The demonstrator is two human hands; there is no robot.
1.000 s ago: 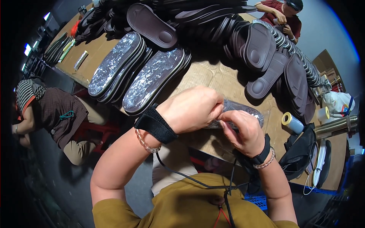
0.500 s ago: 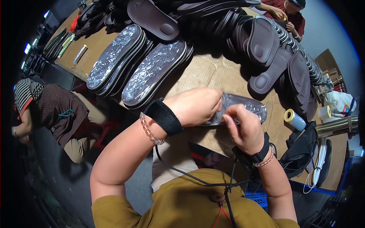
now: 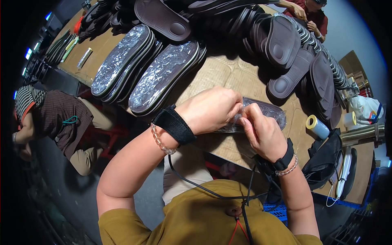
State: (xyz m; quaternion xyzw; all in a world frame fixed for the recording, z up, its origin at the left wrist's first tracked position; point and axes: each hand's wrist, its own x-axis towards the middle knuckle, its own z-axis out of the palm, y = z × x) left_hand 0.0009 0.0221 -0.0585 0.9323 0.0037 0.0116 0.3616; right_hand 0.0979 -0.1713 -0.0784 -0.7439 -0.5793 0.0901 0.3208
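In front of me a dark brown shoe sole [image 3: 265, 109] lies crosswise on the table, covered in shiny clear plastic film [image 3: 281, 119]. My left hand [image 3: 220, 108] is closed over its left half, fingertips pinching the film. Right beside it, my right hand [image 3: 263, 132] has thumb and forefinger pressed together on the same film near the sole's middle. The two hands nearly touch and hide much of the sole. Beyond my left hand lie two stacks of soles, a left stack [image 3: 122, 61] and a right stack [image 3: 165, 77], each topped with a film-covered one.
Bare brown soles [image 3: 281, 43] are heaped along the table's [image 3: 222, 77] far and right sides. A roll of film [image 3: 317, 127], a black bag [image 3: 324, 163] and a metal cylinder [image 3: 361, 136] sit at right. One person [image 3: 61, 118] sits at left; another [image 3: 312, 20] works at far right.
My right hand has moved up and slightly left, its fingertips now meeting the left hand's. The left hand has shifted slightly up, still at the film.
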